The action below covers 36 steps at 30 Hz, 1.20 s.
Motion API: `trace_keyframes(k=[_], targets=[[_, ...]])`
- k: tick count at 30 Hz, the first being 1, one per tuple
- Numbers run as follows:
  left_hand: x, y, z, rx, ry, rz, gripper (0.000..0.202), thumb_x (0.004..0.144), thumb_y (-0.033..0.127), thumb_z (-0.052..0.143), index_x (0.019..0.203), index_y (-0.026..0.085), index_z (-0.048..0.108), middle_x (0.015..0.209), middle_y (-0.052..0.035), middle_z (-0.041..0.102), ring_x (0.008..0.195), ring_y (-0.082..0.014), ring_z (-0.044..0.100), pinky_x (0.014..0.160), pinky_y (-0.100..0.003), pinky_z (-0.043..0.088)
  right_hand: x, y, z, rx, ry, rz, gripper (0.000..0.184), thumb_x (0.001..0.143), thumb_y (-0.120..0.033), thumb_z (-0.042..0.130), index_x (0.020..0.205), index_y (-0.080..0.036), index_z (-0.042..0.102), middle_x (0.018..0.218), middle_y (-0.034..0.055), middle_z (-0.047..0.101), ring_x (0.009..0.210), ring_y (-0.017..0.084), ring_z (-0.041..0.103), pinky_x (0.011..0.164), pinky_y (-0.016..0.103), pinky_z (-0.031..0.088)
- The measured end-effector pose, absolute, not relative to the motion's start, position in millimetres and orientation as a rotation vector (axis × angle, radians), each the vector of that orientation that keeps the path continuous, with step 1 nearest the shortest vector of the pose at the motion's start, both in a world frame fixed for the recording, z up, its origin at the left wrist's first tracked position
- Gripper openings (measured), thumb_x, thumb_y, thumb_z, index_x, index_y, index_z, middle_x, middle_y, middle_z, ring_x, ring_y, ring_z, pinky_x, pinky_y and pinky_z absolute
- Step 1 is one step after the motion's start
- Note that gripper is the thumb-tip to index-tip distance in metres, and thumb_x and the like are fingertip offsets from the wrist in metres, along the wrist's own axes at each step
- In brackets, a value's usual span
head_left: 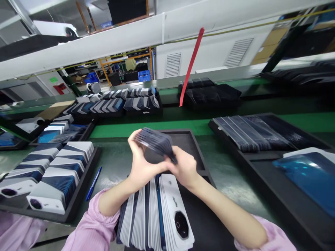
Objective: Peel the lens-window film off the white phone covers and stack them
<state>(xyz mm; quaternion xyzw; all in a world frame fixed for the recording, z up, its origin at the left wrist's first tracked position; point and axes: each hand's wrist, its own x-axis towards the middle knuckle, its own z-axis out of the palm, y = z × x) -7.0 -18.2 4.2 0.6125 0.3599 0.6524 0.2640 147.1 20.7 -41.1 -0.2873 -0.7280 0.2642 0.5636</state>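
Note:
Both of my hands are closed on a stack of thin dark phone back covers [154, 140], slightly blurred, raised above a black tray [195, 146]. My left hand [140, 165] grips its left side, fingers behind and thumb stretched toward the lower right corner. At that corner my right hand [184, 166] pinches the stack. Below my wrists, a row of white, grey and dark blue phone back covers [170, 209] stands on edge in the tray's near part; the front white one has a large black oval camera area.
At left, another tray [78, 195] holds rows of similar covers, with a blue pen [93, 184] beside it. At right, a long tray [246, 157] carries dark panels and a blue sheet [309, 177]. A red strip [192, 66] hangs from the beam ahead. Another pink sleeve [18, 232] shows at lower left.

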Motion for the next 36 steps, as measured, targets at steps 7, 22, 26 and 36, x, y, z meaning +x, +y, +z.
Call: trace_keyframes(k=[7, 22, 26, 36], targets=[[-26, -8, 16, 1.517, 0.649, 1.256, 0.117, 0.067, 0.053, 0.086, 0.154, 0.033, 0.012, 0.145, -0.0152, 0.046, 0.125, -0.0324, 0.058, 0.104, -0.050, 0.049, 138, 10, -29, -0.392, -1.293, 2.006, 0.045, 0.081, -0.049, 0.073, 0.113, -0.021, 0.059, 0.099, 0.0079, 0.072, 0.084, 0.022, 0.072, 0.078, 0.039, 0.062], [-9, -14, 9, 1.371, 0.898, 1.271, 0.091, 0.061, 0.039, 0.093, 0.129, 0.033, 0.033, 0.125, -0.0048, 0.047, 0.101, -0.0179, 0.061, 0.090, -0.038, 0.055, 137, -17, -29, -0.729, -1.439, 1.674, 0.081, 0.071, -0.040, 0.086, 0.135, -0.025, 0.038, 0.131, 0.0141, 0.056, 0.124, 0.031, 0.060, 0.100, 0.047, 0.056], [-18, -14, 10, 1.409, 0.840, 1.223, 0.094, 0.059, 0.046, 0.093, 0.132, 0.035, 0.036, 0.132, -0.0072, 0.045, 0.108, -0.0233, 0.063, 0.090, -0.042, 0.056, 137, -15, -21, -0.601, -1.449, 1.798, 0.079, 0.069, -0.042, 0.089, 0.132, -0.023, 0.045, 0.133, 0.0155, 0.058, 0.124, 0.032, 0.061, 0.101, 0.046, 0.056], [-19, -22, 22, 1.463, 0.908, 1.236, 0.098, 0.057, 0.053, 0.093, 0.134, 0.032, 0.035, 0.133, -0.0091, 0.048, 0.106, -0.0261, 0.063, 0.093, -0.049, 0.057, 138, -18, -13, -0.596, -1.441, 1.809, 0.082, 0.067, -0.044, 0.090, 0.135, -0.022, 0.049, 0.131, 0.0157, 0.061, 0.119, 0.032, 0.064, 0.102, 0.050, 0.055]])
